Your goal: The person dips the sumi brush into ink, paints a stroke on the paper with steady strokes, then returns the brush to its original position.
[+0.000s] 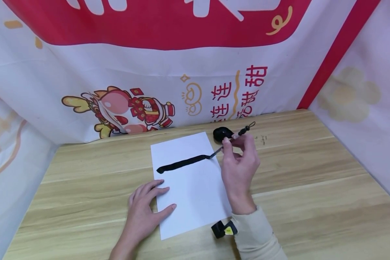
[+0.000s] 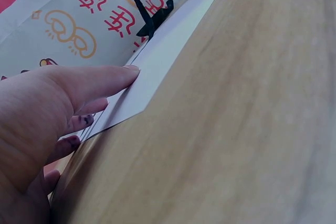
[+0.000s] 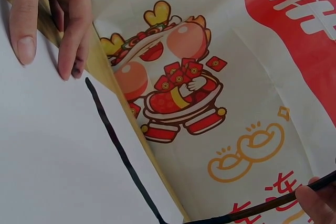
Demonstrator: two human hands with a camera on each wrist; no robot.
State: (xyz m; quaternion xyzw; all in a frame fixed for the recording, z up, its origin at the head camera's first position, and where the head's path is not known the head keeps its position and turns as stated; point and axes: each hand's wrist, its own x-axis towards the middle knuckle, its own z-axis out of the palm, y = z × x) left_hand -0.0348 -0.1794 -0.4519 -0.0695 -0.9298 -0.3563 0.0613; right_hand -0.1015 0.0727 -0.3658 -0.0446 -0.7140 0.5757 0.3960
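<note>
My right hand (image 1: pixel 241 168) pinches a dark writing brush (image 1: pixel 218 150), which slants down to the left. The brush tip meets the right end of a thick black ink stroke (image 1: pixel 183 163) that crosses a white sheet of paper (image 1: pixel 195 196). Over the sheet's left edge, my left hand (image 1: pixel 144 207) rests with fingers spread and thumb on the paper. Dark smudges mark some of its fingers (image 2: pixel 81 123) in the left wrist view. The right wrist view shows the brush shaft (image 3: pixel 273 203) between thumb and fingertips at the lower right.
A glossy black ink dish (image 1: pixel 222 134) sits just beyond the right hand, with small dark marks (image 1: pixel 263 139) on the wooden table (image 1: pixel 312 173) beside it. A printed cloth backdrop (image 1: pixel 169 65) rises along the table's back edge. The right wrist wears a black device (image 1: pixel 223 229).
</note>
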